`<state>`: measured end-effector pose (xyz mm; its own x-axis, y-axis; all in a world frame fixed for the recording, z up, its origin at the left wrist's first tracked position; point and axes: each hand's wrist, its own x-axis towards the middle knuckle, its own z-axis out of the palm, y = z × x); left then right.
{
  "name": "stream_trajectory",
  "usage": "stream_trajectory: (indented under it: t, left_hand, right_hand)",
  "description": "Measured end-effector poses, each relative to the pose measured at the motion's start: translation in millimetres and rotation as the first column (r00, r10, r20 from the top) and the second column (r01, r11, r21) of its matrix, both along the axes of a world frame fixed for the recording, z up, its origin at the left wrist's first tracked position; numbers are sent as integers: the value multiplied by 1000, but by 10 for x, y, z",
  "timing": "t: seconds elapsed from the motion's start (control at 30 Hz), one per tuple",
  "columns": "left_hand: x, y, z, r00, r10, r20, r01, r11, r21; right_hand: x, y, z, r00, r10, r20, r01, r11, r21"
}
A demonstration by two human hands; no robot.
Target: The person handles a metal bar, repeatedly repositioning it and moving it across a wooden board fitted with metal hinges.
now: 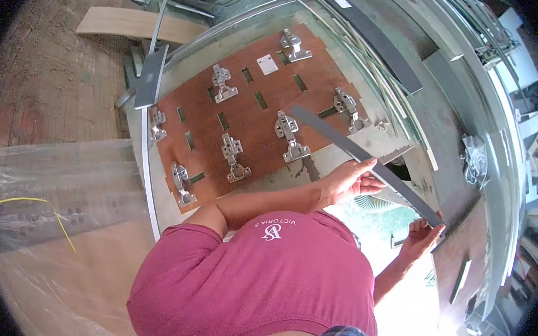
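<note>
A long, flat, dark grey strip (332,134) slants across the view, held in both hands. My left hand (352,181) pinches it near the middle between thumb and fingers. At its lower right end, my right hand (424,236) grips it with curled fingers. The strip's upper left end reaches over a reddish-brown board (255,148) with rectangular slots. Several metal cabinet hinges lie on this board, among them one hinge (291,137) just left of the strip and another hinge (348,110) beyond it. A small white label (267,65) is stuck on the board.
Long thin strips (375,69) and a dark panel (377,44) lie along the far right side. A clear plastic bag (475,160) rests at the right. To the left are a grey bar (152,78), a curved wooden piece (138,24) and plastic sheeting (62,185).
</note>
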<state>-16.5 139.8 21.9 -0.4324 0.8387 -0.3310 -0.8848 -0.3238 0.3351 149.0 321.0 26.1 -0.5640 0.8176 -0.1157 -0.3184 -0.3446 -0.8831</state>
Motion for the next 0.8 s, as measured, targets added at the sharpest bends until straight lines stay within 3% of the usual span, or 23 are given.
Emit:
stream_trajectory:
  t: [0.1,0.23,0.47,0.63,0.7,0.8]
  left_hand:
    - [-126,190,122,998,-61,-27,61,998,-22]
    - [-284,453,20,989,-135,-55,140,985,100]
    - [-270,519,-153,981,-177,-84,183,980,74]
    - [-321,449,-90,987,-142,-73,147,987,61]
    - [-417,405,-74,989,-117,-89,123,990,65]
    - [-636,349,-58,999,-14,-29,17,993,117]
  right_hand:
    - [94,7,44,999,-43,-15,43,998,51]
    - [199,-33,83,996,-93,17,90,990,104]
    - [321,-48,-25,992,-117,53,110,988,112]
    - [286,-102,19,997,-72,0,71,991,112]
    - [211,-184,86,999,-36,29,29,977,210]
    - [28,-325,82,998,57,-9,-55,981,185]
